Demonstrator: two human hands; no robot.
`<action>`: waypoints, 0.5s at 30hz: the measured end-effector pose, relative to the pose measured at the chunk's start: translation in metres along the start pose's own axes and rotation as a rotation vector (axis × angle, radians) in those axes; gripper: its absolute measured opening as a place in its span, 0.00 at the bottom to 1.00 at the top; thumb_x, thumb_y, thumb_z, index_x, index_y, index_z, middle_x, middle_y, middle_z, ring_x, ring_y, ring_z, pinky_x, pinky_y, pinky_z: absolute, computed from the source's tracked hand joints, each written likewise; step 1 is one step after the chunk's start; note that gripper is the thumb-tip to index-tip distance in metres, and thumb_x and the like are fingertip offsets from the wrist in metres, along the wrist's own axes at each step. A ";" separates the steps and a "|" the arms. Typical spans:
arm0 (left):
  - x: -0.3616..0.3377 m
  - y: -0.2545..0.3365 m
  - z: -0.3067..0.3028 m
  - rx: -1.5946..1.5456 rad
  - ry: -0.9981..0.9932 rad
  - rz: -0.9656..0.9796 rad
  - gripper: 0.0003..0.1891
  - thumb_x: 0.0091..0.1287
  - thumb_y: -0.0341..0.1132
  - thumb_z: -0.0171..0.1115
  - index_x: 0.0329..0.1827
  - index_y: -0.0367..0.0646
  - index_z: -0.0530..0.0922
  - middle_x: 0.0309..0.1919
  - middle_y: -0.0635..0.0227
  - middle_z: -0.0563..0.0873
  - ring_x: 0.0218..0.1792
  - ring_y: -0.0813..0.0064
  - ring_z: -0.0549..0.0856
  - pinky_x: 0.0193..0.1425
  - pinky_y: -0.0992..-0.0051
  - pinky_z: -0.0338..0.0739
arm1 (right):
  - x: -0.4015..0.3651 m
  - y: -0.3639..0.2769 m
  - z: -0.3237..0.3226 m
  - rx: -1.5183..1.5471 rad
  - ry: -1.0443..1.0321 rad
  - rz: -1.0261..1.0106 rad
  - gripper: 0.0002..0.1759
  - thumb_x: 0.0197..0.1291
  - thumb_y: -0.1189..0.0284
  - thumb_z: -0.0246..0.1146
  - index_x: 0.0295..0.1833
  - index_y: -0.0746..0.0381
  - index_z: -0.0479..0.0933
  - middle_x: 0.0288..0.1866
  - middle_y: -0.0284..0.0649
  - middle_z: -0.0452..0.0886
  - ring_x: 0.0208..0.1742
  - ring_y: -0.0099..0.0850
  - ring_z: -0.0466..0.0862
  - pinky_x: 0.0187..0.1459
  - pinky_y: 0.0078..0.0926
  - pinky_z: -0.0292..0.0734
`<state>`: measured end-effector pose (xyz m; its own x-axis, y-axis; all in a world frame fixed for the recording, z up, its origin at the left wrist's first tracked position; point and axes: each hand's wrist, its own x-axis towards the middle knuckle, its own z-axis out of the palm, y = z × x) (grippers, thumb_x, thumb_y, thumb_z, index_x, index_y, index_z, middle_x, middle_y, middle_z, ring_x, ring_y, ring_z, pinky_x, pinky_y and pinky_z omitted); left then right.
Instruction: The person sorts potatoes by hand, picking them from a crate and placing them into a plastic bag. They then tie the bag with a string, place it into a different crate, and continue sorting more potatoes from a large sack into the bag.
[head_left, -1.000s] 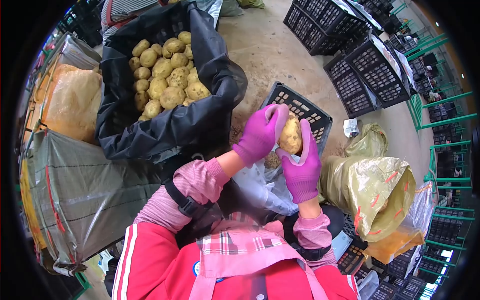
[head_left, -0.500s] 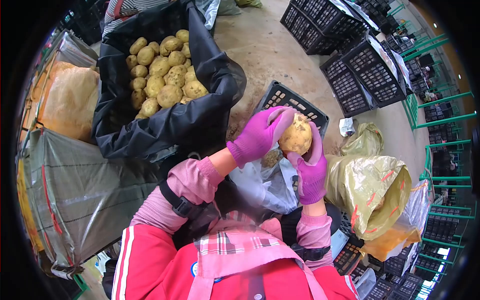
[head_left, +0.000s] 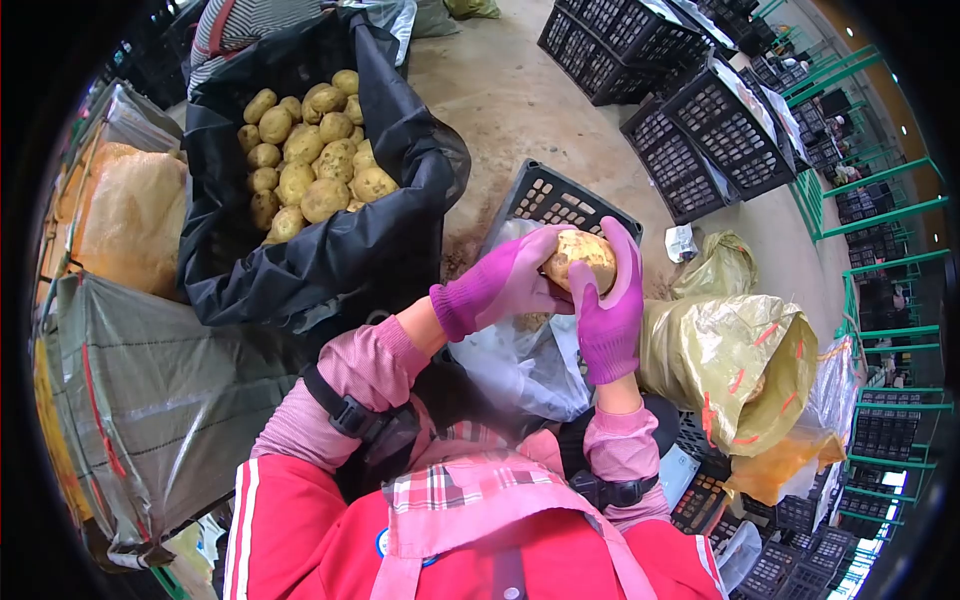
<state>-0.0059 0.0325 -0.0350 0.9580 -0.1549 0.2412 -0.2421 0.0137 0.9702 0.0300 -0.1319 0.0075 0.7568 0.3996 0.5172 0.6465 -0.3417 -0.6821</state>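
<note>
A single potato [head_left: 583,258] with rough brown patches is held between my two gloved hands. My left hand [head_left: 510,280], in a purple and pink glove, grips it from the left side. Fingers and thumb of my right hand [head_left: 612,305] close on it from the right. Below the hands stands a black plastic crate [head_left: 580,196] with a clear plastic bag [head_left: 525,375] in it; something brown in the bag is partly hidden by my left hand. At the upper left, many potatoes [head_left: 325,200] fill a container lined with black cloth [head_left: 415,130].
An open greenish woven sack [head_left: 720,360] stands right of my hands. Stacked black crates [head_left: 715,130] are on the floor at upper right. A grey-green covered bundle [head_left: 180,390] and an orange mesh sack [head_left: 135,220] are at left. A striped sleeve [head_left: 255,25] of another person shows at top left.
The potato has been turned between my hands, now lying more sideways. My right hand's fingers have come up over its right side. The whole view has shifted slightly.
</note>
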 end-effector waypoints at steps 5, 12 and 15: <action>-0.001 0.010 -0.003 0.252 0.091 0.188 0.43 0.53 0.28 0.79 0.70 0.37 0.63 0.63 0.56 0.77 0.62 0.69 0.79 0.66 0.70 0.75 | -0.001 -0.005 0.005 -0.105 -0.038 -0.107 0.28 0.65 0.60 0.65 0.63 0.69 0.73 0.66 0.53 0.74 0.67 0.46 0.75 0.69 0.40 0.67; 0.006 -0.007 -0.007 0.349 0.313 0.413 0.36 0.56 0.26 0.76 0.66 0.34 0.65 0.66 0.51 0.73 0.63 0.55 0.77 0.67 0.64 0.75 | 0.006 -0.012 0.002 0.643 -0.102 0.455 0.39 0.65 0.65 0.66 0.75 0.68 0.58 0.69 0.47 0.70 0.67 0.35 0.74 0.63 0.31 0.74; 0.008 -0.011 -0.005 0.392 0.394 0.522 0.34 0.54 0.25 0.76 0.63 0.34 0.66 0.66 0.51 0.72 0.63 0.50 0.77 0.66 0.63 0.75 | 0.007 -0.010 -0.002 0.646 -0.165 0.466 0.42 0.62 0.71 0.65 0.78 0.67 0.54 0.68 0.45 0.71 0.65 0.32 0.75 0.63 0.27 0.74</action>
<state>0.0057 0.0365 -0.0436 0.6705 0.1406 0.7285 -0.6451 -0.3746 0.6660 0.0292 -0.1272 0.0186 0.8780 0.4752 0.0576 0.0470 0.0341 -0.9983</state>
